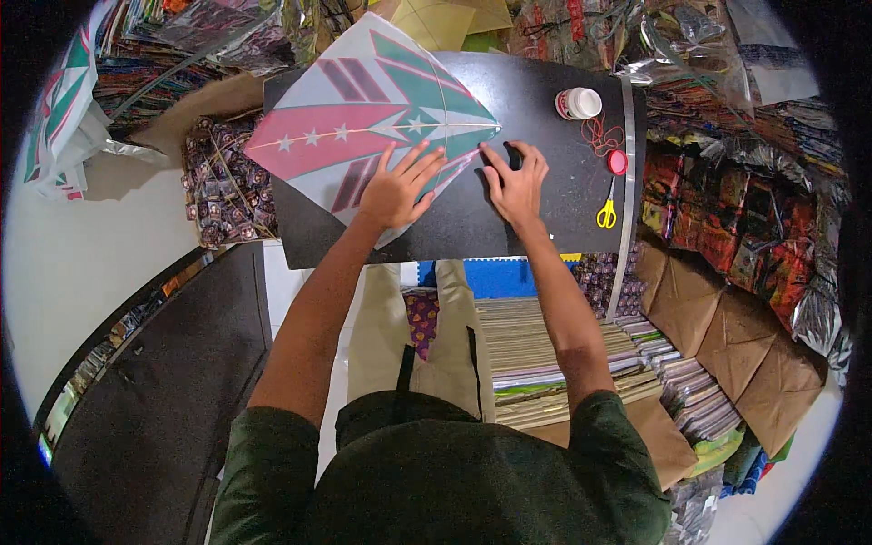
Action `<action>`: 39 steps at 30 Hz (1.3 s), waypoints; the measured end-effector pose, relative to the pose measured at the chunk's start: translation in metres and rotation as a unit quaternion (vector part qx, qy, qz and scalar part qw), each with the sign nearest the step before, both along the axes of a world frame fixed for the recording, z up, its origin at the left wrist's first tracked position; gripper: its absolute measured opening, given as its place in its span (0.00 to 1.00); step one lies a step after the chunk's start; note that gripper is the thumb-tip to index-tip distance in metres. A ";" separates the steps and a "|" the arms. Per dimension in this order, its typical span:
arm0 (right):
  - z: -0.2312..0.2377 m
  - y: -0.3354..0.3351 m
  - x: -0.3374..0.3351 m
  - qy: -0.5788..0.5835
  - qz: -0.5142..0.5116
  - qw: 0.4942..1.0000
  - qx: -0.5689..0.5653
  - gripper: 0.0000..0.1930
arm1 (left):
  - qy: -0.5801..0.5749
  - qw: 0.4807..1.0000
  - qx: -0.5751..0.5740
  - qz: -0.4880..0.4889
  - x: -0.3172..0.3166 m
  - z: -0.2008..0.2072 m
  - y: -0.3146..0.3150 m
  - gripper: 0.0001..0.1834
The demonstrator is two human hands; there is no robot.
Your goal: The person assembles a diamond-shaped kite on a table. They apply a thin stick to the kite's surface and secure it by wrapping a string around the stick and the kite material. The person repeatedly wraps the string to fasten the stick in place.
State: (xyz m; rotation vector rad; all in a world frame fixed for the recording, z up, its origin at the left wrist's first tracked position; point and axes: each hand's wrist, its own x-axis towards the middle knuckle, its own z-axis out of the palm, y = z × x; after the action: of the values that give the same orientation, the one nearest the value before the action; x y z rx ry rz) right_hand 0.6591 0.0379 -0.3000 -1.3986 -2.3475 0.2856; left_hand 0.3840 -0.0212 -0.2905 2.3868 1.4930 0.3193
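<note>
Filling the left part of the dark, speckled bench (563, 182), the large diamond-shaped kite of white, red and green sheet with white stars (300, 123) lay flat, overhanging the far and left edges, its narrow tip pointing right. The left hand (395, 195) was spread on the near half of the kite, palm down. The right hand (522, 191) stood beside the tip, fingers parted and bent, index fingertip at the near edge; whether it pressed there could not be told.

The work seemed well along: the thin pale spine (463, 124) and curved cross strip (445, 100) looked already in place, while the near edge by the tip probably still needed finishing. No string was seen tied on.

Well to the right stood a white plastic jar (572, 104), then loose red thread (604, 138), yellow-handled scissors (607, 207) and a small round red lid-like piece (618, 163), none being handled.
</note>
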 end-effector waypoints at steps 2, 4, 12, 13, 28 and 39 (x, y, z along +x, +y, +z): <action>0.002 -0.001 0.000 0.002 0.064 0.998 -0.021 0.21 | -0.002 1.000 0.004 0.002 0.000 -0.001 -0.001 0.39; -0.002 -0.004 0.002 -0.005 0.084 0.996 -0.009 0.21 | -0.004 1.000 0.004 0.001 0.001 -0.001 -0.001 0.39; -0.008 0.011 0.007 0.016 -0.040 0.999 0.020 0.24 | 0.009 1.000 0.005 -0.001 0.001 0.001 0.000 0.39; -0.009 0.015 0.009 0.018 -0.050 0.998 0.015 0.24 | 0.010 1.000 0.004 -0.002 0.001 0.001 0.000 0.39; -0.011 0.017 0.001 0.059 -0.114 0.991 0.033 0.32 | -0.006 0.996 -0.088 0.028 0.015 0.022 0.012 0.37; -0.009 0.019 -0.003 0.054 -0.107 0.992 0.042 0.29 | 0.034 0.998 0.023 0.037 0.074 0.003 0.077 0.36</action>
State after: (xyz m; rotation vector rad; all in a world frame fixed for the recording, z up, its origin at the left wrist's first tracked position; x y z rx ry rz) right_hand 0.6564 0.0567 -0.3089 -1.5393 -2.0771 0.1933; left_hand 0.4575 0.0560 -0.2877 2.4031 1.6239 0.2957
